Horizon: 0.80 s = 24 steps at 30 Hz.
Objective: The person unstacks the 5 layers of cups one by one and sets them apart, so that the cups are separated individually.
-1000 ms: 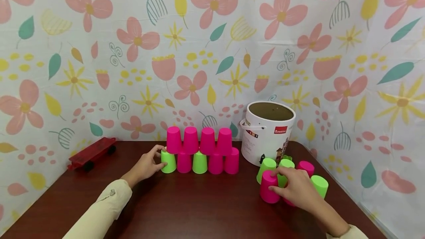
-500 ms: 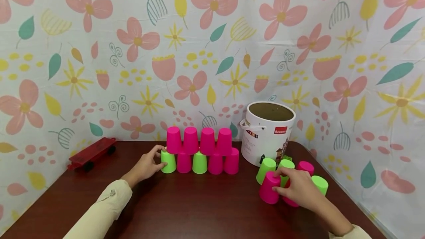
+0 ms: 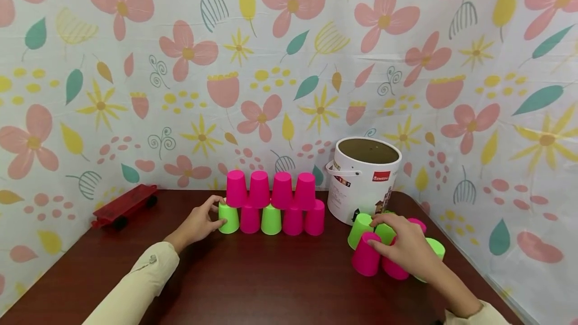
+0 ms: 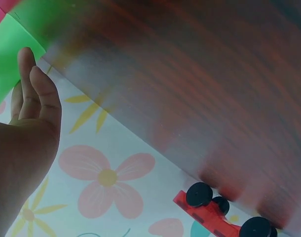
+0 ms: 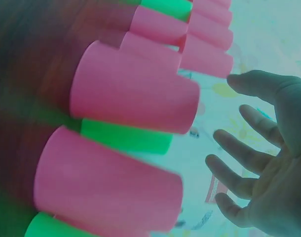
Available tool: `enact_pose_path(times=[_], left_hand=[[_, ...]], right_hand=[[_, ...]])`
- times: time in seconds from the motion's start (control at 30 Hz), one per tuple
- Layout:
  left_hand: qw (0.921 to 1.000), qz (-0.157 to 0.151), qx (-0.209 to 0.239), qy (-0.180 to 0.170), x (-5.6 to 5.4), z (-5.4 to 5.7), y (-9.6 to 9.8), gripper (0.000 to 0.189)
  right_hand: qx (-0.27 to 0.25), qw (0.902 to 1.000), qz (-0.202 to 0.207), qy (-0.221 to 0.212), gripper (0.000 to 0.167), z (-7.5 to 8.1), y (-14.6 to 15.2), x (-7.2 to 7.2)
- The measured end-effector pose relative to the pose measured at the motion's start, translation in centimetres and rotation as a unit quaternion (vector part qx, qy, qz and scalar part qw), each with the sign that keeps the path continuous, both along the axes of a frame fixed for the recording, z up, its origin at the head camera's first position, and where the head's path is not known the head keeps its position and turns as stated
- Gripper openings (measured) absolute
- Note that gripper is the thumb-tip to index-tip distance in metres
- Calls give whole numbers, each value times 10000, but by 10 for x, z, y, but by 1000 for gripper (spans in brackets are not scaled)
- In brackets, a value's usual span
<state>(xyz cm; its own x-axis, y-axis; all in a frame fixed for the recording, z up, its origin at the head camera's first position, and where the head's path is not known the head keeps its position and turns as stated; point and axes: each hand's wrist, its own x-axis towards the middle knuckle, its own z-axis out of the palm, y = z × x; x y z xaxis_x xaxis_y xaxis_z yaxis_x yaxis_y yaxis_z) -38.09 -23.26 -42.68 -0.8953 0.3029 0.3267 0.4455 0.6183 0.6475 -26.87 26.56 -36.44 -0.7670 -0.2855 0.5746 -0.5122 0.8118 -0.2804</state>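
Though near green cup (image 3: 358, 232) and bucket (image 3: 356, 194), right hand (image 3: 404, 246) — fingers apart — beside pink cup (image 3: 366, 257).

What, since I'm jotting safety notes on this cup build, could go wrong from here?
First, the left grip is against the left-end green cup, which helps bear the upper pink row; a nudge there might topple cups. Second, the right grip, fingers spread in its wrist view, is close to the front pink cup, so it could knock that into the green cup just behind.
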Motion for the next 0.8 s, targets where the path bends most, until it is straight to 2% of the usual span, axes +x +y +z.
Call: enact_pose_path(times=[0.17,0.43,0.57,0.8], left_hand=[[10000,-31,-17,-16,0,0,-1,47],[10000,-29,3,25,-1,0,0,47],[10000,0,-34,70,-1,1,0,47],[9999,49,-100,87,0,0,0,47]], right_hand=[[-440,9983,321,183,36,6,-18,-5],[-1597,9865,215,-273,37,10,-52,-19],[-1882,9816,204,-252,43,8,-74,-29],[-2221,9738,482,-82,56,6,-111,-49]])
